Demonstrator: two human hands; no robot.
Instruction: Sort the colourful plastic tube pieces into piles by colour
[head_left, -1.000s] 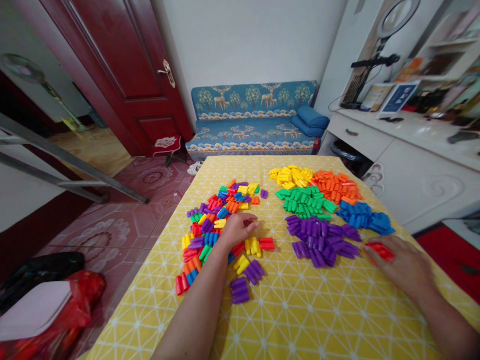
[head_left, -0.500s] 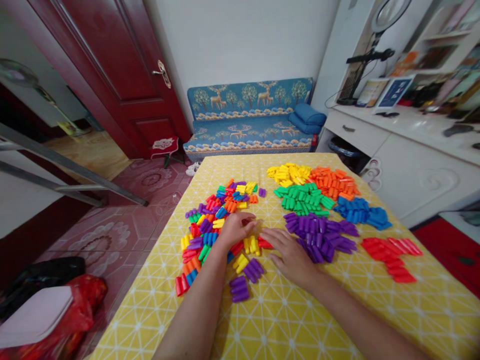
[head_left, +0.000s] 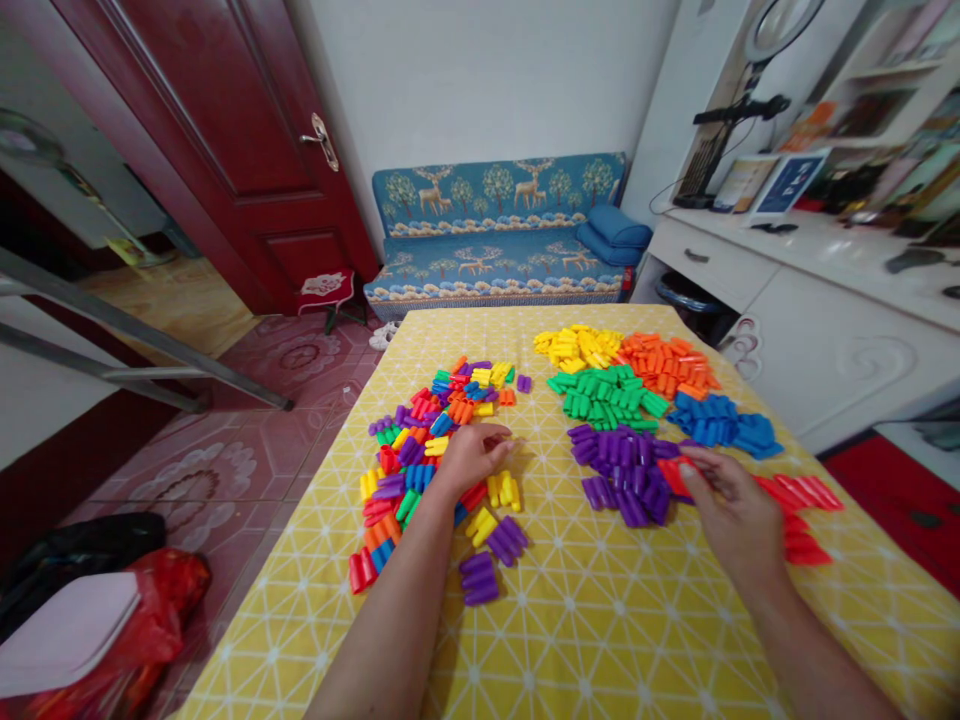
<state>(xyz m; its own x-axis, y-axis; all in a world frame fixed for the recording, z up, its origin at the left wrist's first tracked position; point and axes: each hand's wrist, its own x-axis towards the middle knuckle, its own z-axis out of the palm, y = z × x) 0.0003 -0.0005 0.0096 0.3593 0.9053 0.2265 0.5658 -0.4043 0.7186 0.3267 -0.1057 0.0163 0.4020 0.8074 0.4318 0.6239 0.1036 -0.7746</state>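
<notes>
My right hand (head_left: 731,510) is closed on a red plastic tube piece (head_left: 675,478), held between thumb and fingers at the right edge of the purple pile (head_left: 626,470). Just beyond the hand lies the red pile (head_left: 806,530), partly covered by it. On the left, my left hand (head_left: 474,458) hovers over or rests on the inner edge of the mixed-colour pile (head_left: 420,440); its thumb and fingers are apart and nothing shows between them. Yellow pieces (head_left: 504,490) and purple pieces (head_left: 507,540) lie close to its wrist.
Yellow (head_left: 577,347), orange (head_left: 667,367), green (head_left: 609,397) and blue piles (head_left: 724,425) lie farther back on the yellow patterned tablecloth (head_left: 570,620). Past the table stand a blue sofa (head_left: 487,265) and a white cabinet (head_left: 840,340); a metal ladder-like frame (head_left: 150,335) is at left.
My right hand has moved right from the middle of the table, carrying the red piece past the purple pile. Some purple pieces show shifted. My left hand has stayed in place.
</notes>
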